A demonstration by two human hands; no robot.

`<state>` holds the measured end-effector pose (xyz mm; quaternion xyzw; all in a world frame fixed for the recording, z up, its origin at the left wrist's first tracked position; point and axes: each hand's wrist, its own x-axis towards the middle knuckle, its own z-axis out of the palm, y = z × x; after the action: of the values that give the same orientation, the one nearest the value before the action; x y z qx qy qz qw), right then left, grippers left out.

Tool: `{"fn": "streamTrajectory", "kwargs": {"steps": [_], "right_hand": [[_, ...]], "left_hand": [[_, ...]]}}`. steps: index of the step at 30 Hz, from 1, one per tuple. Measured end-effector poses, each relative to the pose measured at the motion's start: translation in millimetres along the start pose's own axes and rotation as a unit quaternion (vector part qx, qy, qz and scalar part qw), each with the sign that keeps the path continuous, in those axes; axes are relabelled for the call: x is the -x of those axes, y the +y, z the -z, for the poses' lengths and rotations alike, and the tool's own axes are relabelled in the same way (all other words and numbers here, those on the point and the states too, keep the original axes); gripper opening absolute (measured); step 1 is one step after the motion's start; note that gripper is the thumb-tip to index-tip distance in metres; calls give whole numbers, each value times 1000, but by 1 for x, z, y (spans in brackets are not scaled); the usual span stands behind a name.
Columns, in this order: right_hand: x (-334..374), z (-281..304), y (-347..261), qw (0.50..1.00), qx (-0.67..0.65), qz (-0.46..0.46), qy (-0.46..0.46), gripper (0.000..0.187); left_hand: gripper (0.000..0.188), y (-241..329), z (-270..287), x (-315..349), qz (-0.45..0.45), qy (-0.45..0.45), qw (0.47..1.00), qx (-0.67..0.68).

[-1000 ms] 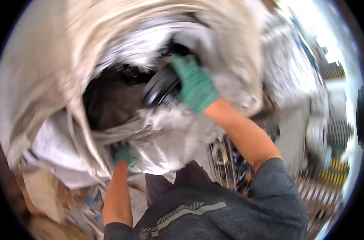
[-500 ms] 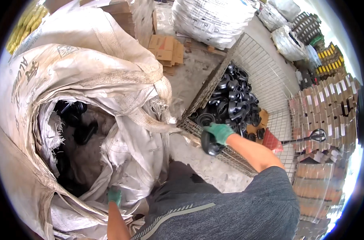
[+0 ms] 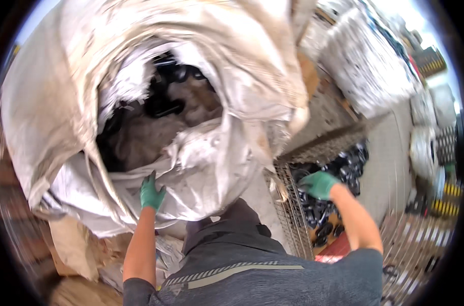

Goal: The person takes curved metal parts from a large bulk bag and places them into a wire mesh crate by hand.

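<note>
The right hand (image 3: pixel 318 185) has gone from the bag (image 3: pixel 43 107) to the black parts (image 3: pixel 350 169) in the cage (image 3: pixel 294 214), the left hand (image 3: pixel 152 194) touches the bag, and I can't tell if either grip is closed.

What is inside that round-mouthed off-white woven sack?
Glossy, curved black parts show inside the off-white woven sack, beside dusty greyish-brown material. Anything beneath that material or the visible parts, or behind the sack's near wall, is covered.
</note>
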<state>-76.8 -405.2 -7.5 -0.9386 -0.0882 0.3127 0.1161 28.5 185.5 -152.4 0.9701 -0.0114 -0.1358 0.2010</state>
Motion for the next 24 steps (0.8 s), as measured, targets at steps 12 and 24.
{"fn": "streamTrajectory", "kwargs": {"steps": [12, 24], "right_hand": [[-43, 50, 2, 925, 69, -342, 152, 48], [-80, -34, 35, 851, 276, -387, 222, 34]], "left_hand": [[52, 44, 20, -152, -129, 15, 982, 136], [55, 20, -53, -404, -142, -94, 971, -166]]}}
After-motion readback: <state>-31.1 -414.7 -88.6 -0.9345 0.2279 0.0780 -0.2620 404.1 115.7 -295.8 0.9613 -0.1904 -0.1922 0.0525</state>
